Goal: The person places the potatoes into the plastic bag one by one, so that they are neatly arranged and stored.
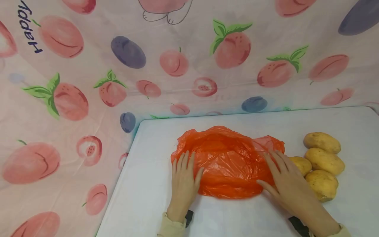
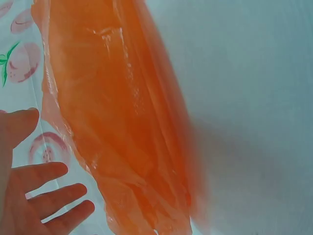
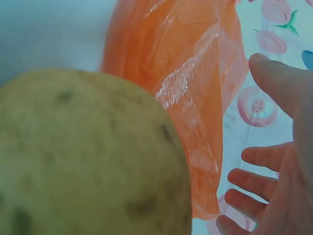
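Head view: 1 bag (image 1: 228, 164), orange plastic, thin, crumpled, semi-transp.; lies flat-ish on white table (image 1: 139, 194), approx. mid, between both hands. L hand (image 1: 184, 181): at bag's L end, fingers extended & spread, grip released; overlaps bag edge, contact can't tell. R hand (image 1: 287, 187): at bag's R end, fingers extended, thumb apart, likewise released; contact can't tell. 4 potatoes (image 1: 324, 161), yellow-brown, grouped R of bag: 3 in a col., 1 to their L, part. hidden behind R hand. Light sleeves (image 1: 171, 226) & dk. wristbands (image 1: 189, 218), 1 ea. arm. Cloth (image 1: 100, 19), pink, fruit print, behind table & to its L.

L wrist view: bag runs top to bottom, approx. centre, folds visible, one edge blurred; L fingers & thumb spread, beside it.

R wrist view: 1 lg. potato in foreground, dk. spots, overlaps part of bag; R fingers slightly bent, apart, thumb out, ungripped.
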`<state>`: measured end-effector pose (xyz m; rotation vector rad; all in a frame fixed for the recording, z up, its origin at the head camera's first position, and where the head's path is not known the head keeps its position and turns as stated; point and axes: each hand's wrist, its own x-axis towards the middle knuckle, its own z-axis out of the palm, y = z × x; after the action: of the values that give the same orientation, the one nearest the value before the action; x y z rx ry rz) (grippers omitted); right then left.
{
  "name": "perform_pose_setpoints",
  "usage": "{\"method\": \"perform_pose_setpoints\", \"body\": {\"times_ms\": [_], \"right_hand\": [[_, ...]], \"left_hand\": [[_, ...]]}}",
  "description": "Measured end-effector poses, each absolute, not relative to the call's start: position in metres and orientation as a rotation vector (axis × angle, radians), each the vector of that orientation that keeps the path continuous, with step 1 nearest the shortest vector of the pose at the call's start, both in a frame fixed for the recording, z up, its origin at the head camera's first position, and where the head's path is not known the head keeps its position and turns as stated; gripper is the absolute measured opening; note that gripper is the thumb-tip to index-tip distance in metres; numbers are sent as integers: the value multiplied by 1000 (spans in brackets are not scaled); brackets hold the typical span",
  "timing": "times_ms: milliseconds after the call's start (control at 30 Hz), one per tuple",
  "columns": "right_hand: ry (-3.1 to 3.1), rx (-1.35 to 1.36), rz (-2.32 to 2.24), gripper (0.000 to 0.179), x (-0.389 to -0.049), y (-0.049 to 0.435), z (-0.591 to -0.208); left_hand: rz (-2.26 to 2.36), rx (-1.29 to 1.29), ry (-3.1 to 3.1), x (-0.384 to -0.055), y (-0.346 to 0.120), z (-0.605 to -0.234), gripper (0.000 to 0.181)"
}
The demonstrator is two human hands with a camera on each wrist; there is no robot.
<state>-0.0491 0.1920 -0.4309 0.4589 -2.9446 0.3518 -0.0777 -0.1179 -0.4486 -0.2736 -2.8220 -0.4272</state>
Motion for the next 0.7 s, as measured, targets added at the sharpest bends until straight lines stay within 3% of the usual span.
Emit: {"method": "perform_pose_setpoints", "body": {"times_ms": [700], "right_hand": [[-2964, 390, 360, 86, -40, 210, -421]], "left_hand": [[-528, -164, -2736, -96, -135, -446, 53]]}}
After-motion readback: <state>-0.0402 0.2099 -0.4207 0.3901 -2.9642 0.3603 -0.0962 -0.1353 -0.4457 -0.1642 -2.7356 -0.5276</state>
